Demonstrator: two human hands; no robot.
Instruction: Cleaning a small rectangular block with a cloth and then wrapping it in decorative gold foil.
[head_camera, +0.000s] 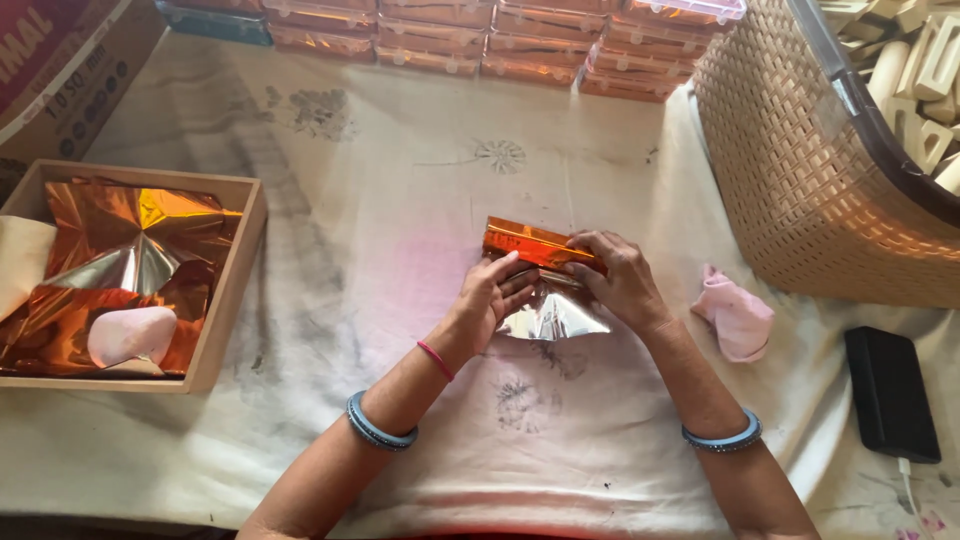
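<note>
Both hands, left hand (495, 292) and right hand (618, 277), pinch the foil-wrapped block (530, 245), its long axis lying left-right.

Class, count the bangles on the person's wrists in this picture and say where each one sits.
2. One blue bangle is on the left forearm, below a thin pink thread. The other blue bangle is on the right forearm. None seems hidden, though the arms run out of view.

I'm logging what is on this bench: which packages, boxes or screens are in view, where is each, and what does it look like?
Cardboard carton: top left, brown with a red panel.
Stacked flat boxes: top edge, orange, clear lids.
Wooden tray: left, holding orange foil sheets.
Foil-wrapped packet: centre, orange and silver, under left hand and right hand.
Phone: right, black, screen dark.
</note>
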